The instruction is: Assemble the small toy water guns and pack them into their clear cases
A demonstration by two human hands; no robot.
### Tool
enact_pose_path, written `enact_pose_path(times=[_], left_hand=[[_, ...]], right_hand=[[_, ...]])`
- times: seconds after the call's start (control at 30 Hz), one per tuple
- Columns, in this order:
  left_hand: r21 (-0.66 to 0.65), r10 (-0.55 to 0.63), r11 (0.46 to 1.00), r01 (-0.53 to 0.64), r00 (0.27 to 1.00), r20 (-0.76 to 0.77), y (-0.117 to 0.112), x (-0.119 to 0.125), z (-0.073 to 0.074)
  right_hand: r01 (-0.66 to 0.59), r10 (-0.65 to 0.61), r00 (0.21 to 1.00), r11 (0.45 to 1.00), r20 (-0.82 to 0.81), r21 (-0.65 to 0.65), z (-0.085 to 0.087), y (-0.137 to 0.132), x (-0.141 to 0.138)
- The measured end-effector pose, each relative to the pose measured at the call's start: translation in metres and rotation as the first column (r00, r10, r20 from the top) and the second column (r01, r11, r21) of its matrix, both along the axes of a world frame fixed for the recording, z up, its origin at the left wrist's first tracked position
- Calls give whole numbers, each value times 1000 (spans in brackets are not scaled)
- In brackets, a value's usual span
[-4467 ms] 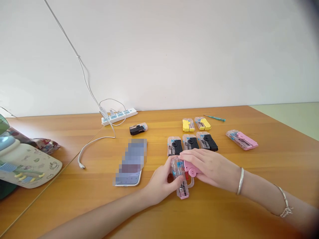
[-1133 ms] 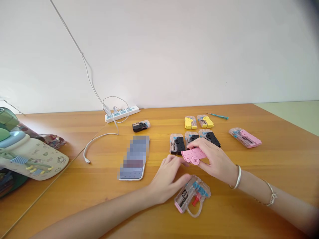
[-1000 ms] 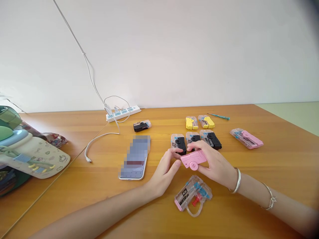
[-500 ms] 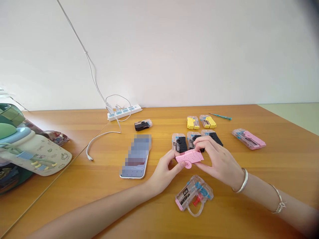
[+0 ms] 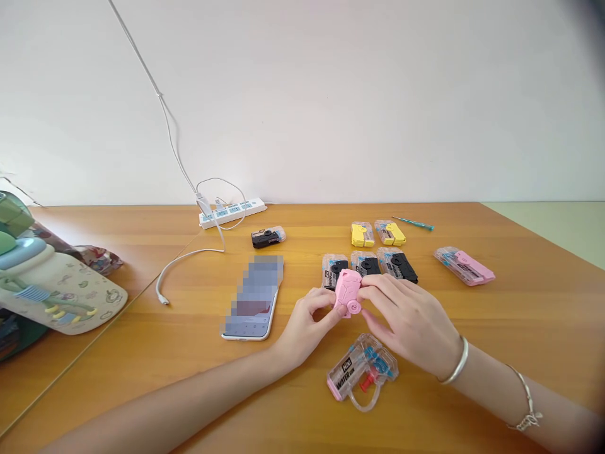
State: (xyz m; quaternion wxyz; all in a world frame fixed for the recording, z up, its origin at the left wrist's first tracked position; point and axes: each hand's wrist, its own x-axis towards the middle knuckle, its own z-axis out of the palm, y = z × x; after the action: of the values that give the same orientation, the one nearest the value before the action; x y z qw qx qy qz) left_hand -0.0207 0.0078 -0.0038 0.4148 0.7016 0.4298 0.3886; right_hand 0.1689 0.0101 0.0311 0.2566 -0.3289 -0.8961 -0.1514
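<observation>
Between my two hands is a pink plastic shell [image 5: 348,291] with a round disc at its lower edge, held above the table. My left hand [image 5: 305,325] pinches it from the left, thumb at its bottom. From the right, the fingers of my right hand [image 5: 409,318] close on its side; the thumb is lower. Just below my hands lies a clear mini water gun [image 5: 347,372] with blue inner parts, a red trigger and a pink end. Right behind the shell, black-and-clear water guns [image 5: 401,265] lie in a row, partly hidden.
Two yellow water guns [image 5: 362,234] and a teal screwdriver [image 5: 416,223] lie farther back. A pink one [image 5: 467,268] is at right, a black one [image 5: 267,237] at left. A phone [image 5: 250,302], charging cable [image 5: 189,253], power strip [image 5: 234,213] and patterned container [image 5: 85,293] occupy the left.
The pink shell has turned from lying lengthwise to standing more upright. My right hand has shifted slightly down, its fingers now on the shell's right side. The view has moved slightly.
</observation>
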Motion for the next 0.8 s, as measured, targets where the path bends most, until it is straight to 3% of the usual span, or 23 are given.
enact_pose_path(times=[0.23, 0.63, 0.8], left_hand=[[39, -32, 999, 35, 996, -79, -2, 2, 5], [104, -45, 992, 75, 964, -262, -5, 5, 7], [91, -65, 992, 92, 963, -261, -6, 6, 8]], right_hand=[[115, -119, 989, 992, 93, 42, -3, -6, -5], [161, -190, 973, 966, 134, 200, -22, -13, -15], [169, -204, 967, 962, 154, 216, -28, -15, -19]])
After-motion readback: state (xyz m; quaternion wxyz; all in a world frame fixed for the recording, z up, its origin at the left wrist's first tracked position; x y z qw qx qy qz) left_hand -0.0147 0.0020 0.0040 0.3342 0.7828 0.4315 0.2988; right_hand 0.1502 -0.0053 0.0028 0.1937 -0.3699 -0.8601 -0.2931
